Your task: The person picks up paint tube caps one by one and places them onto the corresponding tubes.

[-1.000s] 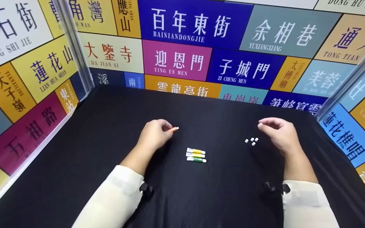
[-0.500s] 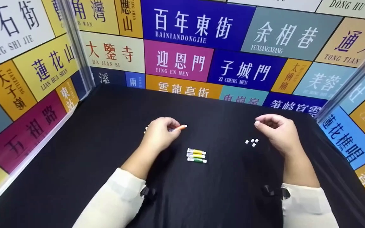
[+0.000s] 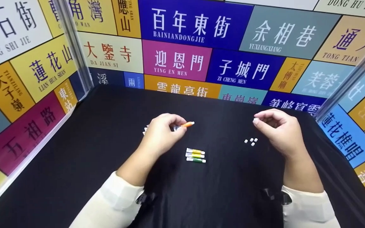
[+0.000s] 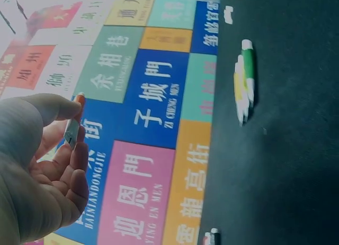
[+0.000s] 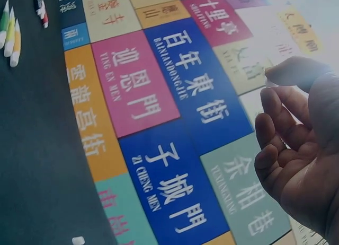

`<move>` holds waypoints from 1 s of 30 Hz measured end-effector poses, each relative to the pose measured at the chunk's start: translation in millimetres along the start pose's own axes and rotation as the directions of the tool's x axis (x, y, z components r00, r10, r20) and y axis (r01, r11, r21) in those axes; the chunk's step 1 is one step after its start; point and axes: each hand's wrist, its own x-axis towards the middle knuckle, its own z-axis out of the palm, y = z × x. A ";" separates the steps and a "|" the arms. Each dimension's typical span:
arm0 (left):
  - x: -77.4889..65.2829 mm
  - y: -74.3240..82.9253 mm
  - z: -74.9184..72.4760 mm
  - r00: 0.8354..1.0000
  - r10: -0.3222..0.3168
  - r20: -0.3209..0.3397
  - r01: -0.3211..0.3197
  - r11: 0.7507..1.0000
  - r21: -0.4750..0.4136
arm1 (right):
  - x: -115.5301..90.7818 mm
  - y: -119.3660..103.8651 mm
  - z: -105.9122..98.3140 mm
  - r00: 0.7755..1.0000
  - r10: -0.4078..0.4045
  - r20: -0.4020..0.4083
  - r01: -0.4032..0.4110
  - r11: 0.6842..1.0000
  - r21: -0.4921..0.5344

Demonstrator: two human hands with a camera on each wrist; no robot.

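Observation:
My left hand (image 3: 163, 133) pinches a small orange paint tube (image 3: 188, 124) between thumb and fingers, its white tip pointing right and the crimped end partly covered by the fingers. Across from it, my right hand (image 3: 280, 131) holds a tiny white cap (image 3: 255, 120) between thumb and fingertip; in the right wrist view the fingers (image 5: 271, 102) mostly hide it. Both hands are raised over the black cloth, a gap between them. Below lie a green tube (image 3: 196, 160) and two yellow tubes (image 3: 196, 151), side by side with white tips to the right.
Several loose white caps (image 3: 252, 144) lie on the black cloth (image 3: 220, 190) near my right hand. Behind the left hand, more tubes (image 4: 214, 237) with dark and red colours show partly. Panels with coloured street-name signs (image 3: 177, 60) enclose the table at the back and sides.
My left hand has moved right and slightly away from me with the orange tube. The right hand has shifted a little left and farther out, still pinching the cap.

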 end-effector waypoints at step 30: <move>-37.1 55.0 -24.9 0.973 0.227 -0.037 -0.230 0.967 -0.108 | -28.3 -56.0 6.0 0.943 -0.331 -0.042 0.333 0.927 0.172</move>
